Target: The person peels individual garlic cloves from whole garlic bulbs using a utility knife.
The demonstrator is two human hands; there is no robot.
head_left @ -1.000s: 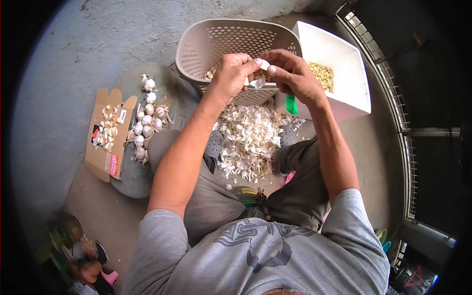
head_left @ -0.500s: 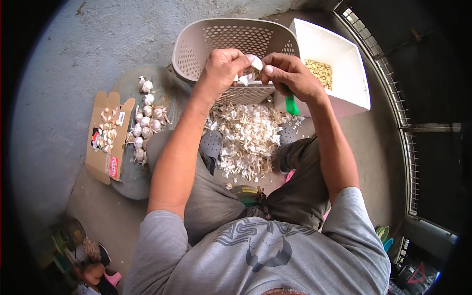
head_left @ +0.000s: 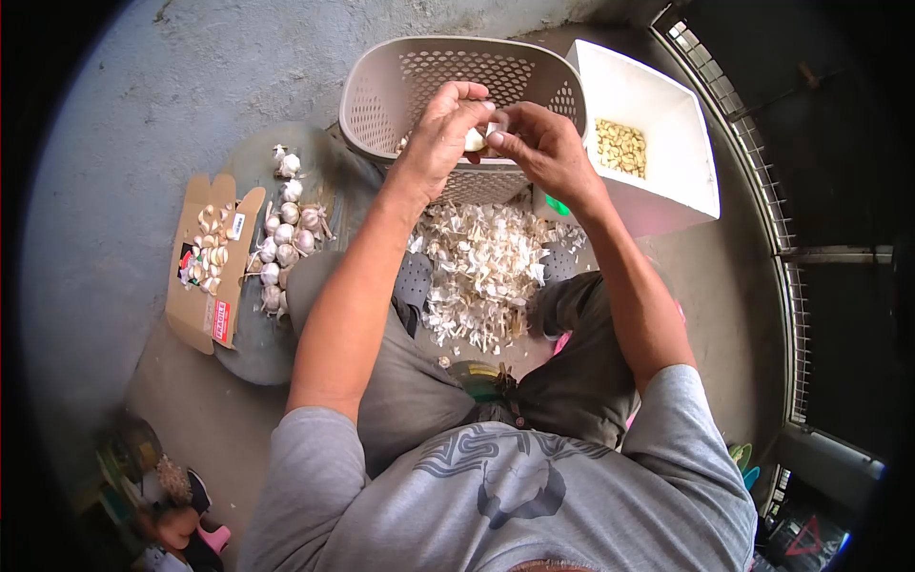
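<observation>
A pale garlic clove shows between my two hands, above the near rim of a perforated basket. My left hand has its fingers closed around the clove from the left. From the right, my right hand pinches at the clove's whitish skin. A green handle shows beneath my right hand, mostly hidden by it; what it belongs to cannot be made out. Below the basket lies a heap of garlic skins.
A white foam box at the right holds peeled cloves. Whole garlic bulbs lie on a round surface at the left, beside a cardboard tray with loose cloves. Part of a person shows at lower left.
Both hands have shifted slightly down, and the right hand has moved left. The clove sits lower between them, and less of the green handle shows.
</observation>
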